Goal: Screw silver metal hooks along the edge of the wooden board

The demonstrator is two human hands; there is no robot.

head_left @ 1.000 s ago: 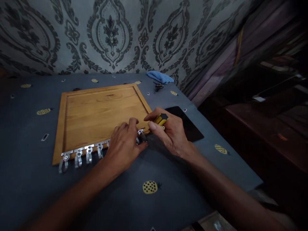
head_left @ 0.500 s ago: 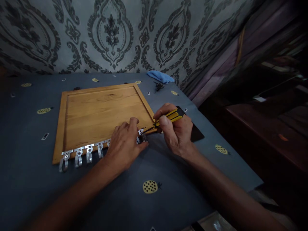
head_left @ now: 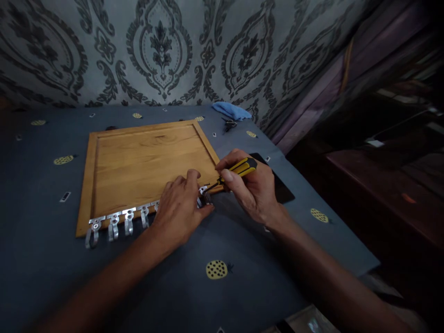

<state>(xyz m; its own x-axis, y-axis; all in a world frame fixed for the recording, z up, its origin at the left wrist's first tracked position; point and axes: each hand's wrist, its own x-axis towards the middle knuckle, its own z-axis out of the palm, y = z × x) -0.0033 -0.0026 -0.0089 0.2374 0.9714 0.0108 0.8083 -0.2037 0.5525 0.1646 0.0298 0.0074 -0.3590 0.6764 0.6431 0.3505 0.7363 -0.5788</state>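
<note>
Two bare hands (head_left: 178, 207), slender fingers (head_left: 193, 178), slim wrists (head_left: 275, 216), bare forearms (head_left: 321, 256) widening toward the elbows

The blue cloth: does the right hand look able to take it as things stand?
Probably not at once: the right hand holds a yellow screwdriver. Otherwise the way looks mostly free, with a small dark object just in front of the blue cloth.
</note>
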